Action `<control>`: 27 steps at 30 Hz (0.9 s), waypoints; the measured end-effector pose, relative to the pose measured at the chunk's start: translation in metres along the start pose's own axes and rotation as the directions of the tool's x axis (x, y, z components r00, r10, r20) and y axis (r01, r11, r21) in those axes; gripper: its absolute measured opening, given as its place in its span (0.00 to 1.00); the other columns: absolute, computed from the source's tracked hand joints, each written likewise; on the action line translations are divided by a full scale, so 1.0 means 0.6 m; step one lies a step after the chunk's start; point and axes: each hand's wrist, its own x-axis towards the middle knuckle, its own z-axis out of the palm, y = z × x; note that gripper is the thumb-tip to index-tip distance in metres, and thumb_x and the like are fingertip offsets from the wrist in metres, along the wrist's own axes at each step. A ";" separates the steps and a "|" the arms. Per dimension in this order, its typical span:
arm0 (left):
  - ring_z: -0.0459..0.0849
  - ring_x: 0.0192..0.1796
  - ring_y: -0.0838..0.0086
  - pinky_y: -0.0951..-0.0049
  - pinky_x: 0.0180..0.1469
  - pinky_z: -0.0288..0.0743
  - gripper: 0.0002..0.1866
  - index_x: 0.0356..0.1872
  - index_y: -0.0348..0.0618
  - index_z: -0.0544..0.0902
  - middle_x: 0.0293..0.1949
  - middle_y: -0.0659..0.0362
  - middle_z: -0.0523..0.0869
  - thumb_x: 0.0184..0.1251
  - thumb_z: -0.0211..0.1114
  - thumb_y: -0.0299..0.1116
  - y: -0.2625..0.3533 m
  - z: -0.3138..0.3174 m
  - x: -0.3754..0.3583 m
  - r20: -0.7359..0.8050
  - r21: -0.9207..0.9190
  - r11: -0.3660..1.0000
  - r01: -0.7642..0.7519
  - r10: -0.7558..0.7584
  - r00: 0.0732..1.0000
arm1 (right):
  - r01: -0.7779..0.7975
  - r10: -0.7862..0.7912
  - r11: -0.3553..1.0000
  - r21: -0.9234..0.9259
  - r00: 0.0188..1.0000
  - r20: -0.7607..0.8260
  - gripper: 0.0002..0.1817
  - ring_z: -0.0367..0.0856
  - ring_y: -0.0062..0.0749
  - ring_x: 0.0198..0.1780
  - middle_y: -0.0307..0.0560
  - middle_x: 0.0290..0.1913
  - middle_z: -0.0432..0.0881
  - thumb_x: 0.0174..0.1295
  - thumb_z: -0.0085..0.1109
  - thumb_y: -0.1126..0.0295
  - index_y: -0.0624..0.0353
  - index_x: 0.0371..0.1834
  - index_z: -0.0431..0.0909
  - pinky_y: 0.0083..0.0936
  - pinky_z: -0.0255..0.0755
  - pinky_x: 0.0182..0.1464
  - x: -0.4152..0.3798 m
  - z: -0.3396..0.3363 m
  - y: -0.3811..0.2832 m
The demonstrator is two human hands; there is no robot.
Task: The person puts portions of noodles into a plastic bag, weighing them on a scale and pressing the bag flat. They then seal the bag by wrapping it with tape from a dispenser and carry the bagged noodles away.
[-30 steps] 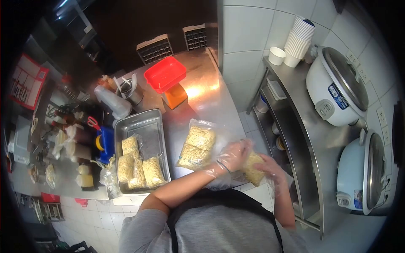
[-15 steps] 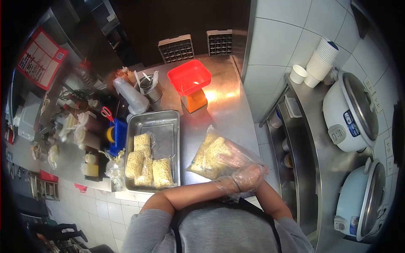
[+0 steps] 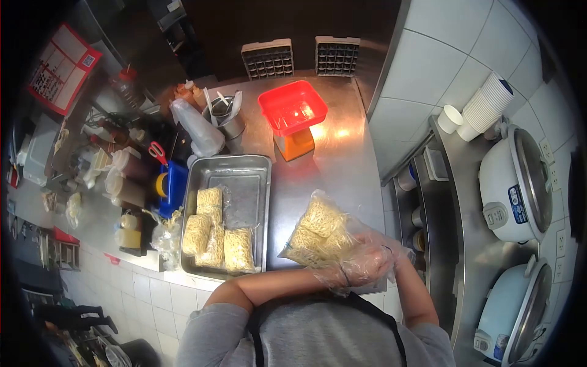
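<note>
A clear plastic bag of noodles (image 3: 319,227) rests on the steel counter in front of me. My left hand (image 3: 365,264), in a clear plastic glove, curls closed at the bag's gathered right end, near my right wrist. Also gloved, my right hand (image 3: 365,237) lies at the bag's mouth, partly behind my left hand and under crumpled film; its fingers are not clear. Left of the bag, a deep steel tray (image 3: 244,183) contains several wrapped bundles of noodles (image 3: 238,248).
Beyond the bag stands an orange scale (image 3: 295,145) with a red pan (image 3: 292,108). Bottles (image 3: 125,186), a blue box (image 3: 176,192) and red scissors (image 3: 158,151) line the left side. Paper cups (image 3: 486,107) and rice cookers (image 3: 516,183) occupy the right shelf.
My view has shifted slightly. Both hands have drawn a little to the right, and the noodle bag stands more bunched up. The fingers inside the film show less distinctly.
</note>
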 end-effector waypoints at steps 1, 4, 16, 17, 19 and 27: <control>0.81 0.35 0.50 0.57 0.41 0.75 0.09 0.30 0.35 0.80 0.30 0.47 0.82 0.65 0.59 0.31 -0.001 0.012 0.002 0.035 -0.056 0.998 0.010 -0.008 0.999 | 0.027 -0.029 0.998 -0.049 0.999 -0.042 0.19 0.77 0.30 0.54 0.43 0.54 0.78 0.72 0.49 0.65 0.64 0.61 0.72 0.28 0.71 0.61 -0.002 0.006 0.000; 0.82 0.38 0.51 0.57 0.43 0.76 0.07 0.32 0.35 0.80 0.31 0.48 0.82 0.65 0.60 0.29 -0.009 0.038 -0.001 -0.137 -0.073 0.971 -0.227 0.216 0.967 | 0.124 -0.172 0.960 -0.251 0.969 -0.179 0.20 0.76 0.33 0.56 0.46 0.57 0.77 0.73 0.48 0.62 0.63 0.62 0.72 0.30 0.70 0.62 0.007 0.029 0.023; 0.85 0.40 0.59 0.61 0.44 0.78 0.08 0.43 0.39 0.77 0.32 0.51 0.83 0.65 0.55 0.27 0.020 0.019 0.000 -0.051 -0.100 0.988 -0.118 0.113 0.992 | 0.129 -0.464 0.100 -0.987 0.883 0.068 0.24 0.73 0.39 0.62 0.57 0.58 0.74 0.74 0.49 0.59 0.65 0.65 0.69 0.33 0.63 0.68 0.097 0.095 0.013; 0.84 0.39 0.58 0.61 0.43 0.77 0.08 0.43 0.40 0.77 0.32 0.51 0.83 0.65 0.55 0.26 0.015 0.022 -0.001 -0.058 -0.091 0.984 -0.155 0.150 0.987 | 0.126 -0.518 0.135 -0.983 0.855 0.039 0.24 0.72 0.39 0.62 0.57 0.58 0.74 0.73 0.49 0.60 0.64 0.66 0.67 0.33 0.63 0.69 0.101 0.109 -0.022; 0.84 0.38 0.56 0.61 0.42 0.77 0.08 0.44 0.41 0.77 0.32 0.50 0.83 0.66 0.55 0.26 0.000 0.031 -0.003 -0.071 -0.074 0.971 -0.229 0.224 0.972 | 0.175 -0.552 0.468 -0.867 0.823 -0.132 0.25 0.68 0.38 0.65 0.55 0.60 0.72 0.72 0.49 0.65 0.60 0.70 0.62 0.33 0.60 0.71 0.112 0.128 -0.075; 0.84 0.47 0.48 0.56 0.49 0.78 0.26 0.47 0.33 0.79 0.43 0.40 0.84 0.65 0.59 0.51 -0.088 -0.167 0.027 -0.204 0.466 0.719 0.515 -0.479 0.854 | 0.381 -0.463 0.867 -0.320 0.852 -0.242 0.32 0.74 0.35 0.56 0.51 0.55 0.73 0.65 0.60 0.63 0.60 0.70 0.62 0.31 0.73 0.56 0.205 -0.001 0.102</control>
